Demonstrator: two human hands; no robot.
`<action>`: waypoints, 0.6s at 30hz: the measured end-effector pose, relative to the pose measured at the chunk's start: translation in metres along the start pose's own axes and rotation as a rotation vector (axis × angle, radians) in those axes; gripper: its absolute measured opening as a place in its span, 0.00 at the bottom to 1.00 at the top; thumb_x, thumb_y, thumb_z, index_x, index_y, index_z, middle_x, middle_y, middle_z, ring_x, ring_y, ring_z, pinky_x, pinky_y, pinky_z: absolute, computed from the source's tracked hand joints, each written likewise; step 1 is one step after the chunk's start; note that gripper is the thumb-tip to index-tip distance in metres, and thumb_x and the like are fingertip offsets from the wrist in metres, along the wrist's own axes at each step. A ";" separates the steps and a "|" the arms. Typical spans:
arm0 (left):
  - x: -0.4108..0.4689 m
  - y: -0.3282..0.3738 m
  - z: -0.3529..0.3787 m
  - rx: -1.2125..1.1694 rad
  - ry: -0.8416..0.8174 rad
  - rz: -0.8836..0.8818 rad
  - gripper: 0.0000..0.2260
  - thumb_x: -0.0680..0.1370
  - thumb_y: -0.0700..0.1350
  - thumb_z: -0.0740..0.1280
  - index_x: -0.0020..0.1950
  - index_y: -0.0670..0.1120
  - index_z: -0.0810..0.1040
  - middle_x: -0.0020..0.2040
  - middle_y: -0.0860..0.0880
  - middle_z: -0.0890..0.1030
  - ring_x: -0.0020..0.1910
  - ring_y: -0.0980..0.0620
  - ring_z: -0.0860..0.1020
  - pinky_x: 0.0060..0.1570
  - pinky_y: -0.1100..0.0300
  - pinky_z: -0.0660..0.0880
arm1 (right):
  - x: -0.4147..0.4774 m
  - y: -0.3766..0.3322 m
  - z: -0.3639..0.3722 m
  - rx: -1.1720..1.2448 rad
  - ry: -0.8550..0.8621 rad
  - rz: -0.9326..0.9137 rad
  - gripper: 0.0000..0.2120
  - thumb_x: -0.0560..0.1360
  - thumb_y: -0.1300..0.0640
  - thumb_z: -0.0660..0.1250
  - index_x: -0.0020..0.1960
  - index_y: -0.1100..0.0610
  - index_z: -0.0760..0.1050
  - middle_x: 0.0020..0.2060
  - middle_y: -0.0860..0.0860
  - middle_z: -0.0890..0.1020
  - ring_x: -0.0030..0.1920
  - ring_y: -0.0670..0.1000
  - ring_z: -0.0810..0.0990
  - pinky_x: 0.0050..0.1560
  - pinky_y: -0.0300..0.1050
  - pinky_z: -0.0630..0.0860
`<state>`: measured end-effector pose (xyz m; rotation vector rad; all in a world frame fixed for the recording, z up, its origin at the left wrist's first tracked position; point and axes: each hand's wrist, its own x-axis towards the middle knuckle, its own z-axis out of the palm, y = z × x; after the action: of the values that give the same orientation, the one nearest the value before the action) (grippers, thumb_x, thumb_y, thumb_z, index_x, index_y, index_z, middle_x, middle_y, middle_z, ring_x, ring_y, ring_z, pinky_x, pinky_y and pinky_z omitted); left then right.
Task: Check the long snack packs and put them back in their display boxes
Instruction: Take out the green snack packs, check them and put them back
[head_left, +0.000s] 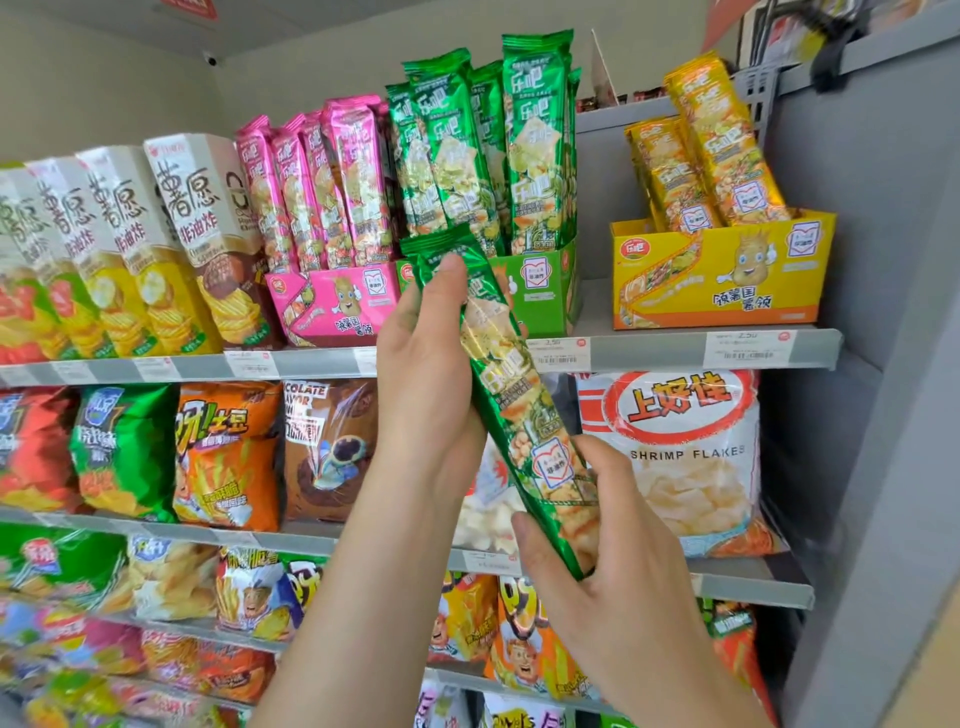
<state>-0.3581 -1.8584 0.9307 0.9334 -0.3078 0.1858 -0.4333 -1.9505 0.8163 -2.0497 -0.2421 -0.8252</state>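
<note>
Brightly and evenly lit, glare seen on the foil green packs (540, 130), faint shadows cast under the shelves (649, 353), edges bowed by wide-angle distortion, lower-left bags (78, 649) blurred

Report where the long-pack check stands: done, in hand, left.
Done, by the look: pink packs, green packs and yellow packs stand upright in the pink box, green box and yellow box.
In hand: one held green pack, tilted before the green box, left hand gripping its top, right hand its bottom.
Left: slot it back into the green box; which others have been checked cannot be told.
</note>
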 end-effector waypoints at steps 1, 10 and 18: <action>0.000 0.001 0.000 0.002 0.010 -0.003 0.07 0.81 0.45 0.64 0.53 0.43 0.77 0.44 0.43 0.79 0.46 0.44 0.76 0.48 0.48 0.74 | -0.001 0.000 0.001 -0.012 0.006 -0.016 0.25 0.73 0.41 0.66 0.67 0.40 0.61 0.47 0.40 0.78 0.43 0.36 0.77 0.38 0.23 0.69; 0.005 0.007 0.005 0.072 0.043 0.029 0.26 0.83 0.48 0.62 0.76 0.37 0.60 0.56 0.39 0.82 0.47 0.43 0.81 0.45 0.51 0.79 | 0.001 -0.006 -0.002 -0.128 0.104 -0.050 0.26 0.72 0.37 0.62 0.68 0.41 0.63 0.39 0.36 0.79 0.35 0.37 0.76 0.32 0.26 0.70; 0.019 0.023 0.018 0.123 0.012 0.066 0.38 0.71 0.57 0.68 0.76 0.40 0.62 0.72 0.40 0.71 0.72 0.36 0.67 0.68 0.35 0.65 | 0.013 -0.013 -0.008 0.021 -0.045 -0.055 0.26 0.72 0.25 0.51 0.67 0.25 0.49 0.46 0.31 0.79 0.36 0.39 0.80 0.33 0.33 0.74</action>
<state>-0.3497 -1.8589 0.9645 1.0441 -0.3186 0.2732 -0.4334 -1.9510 0.8369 -2.0519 -0.3325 -0.8069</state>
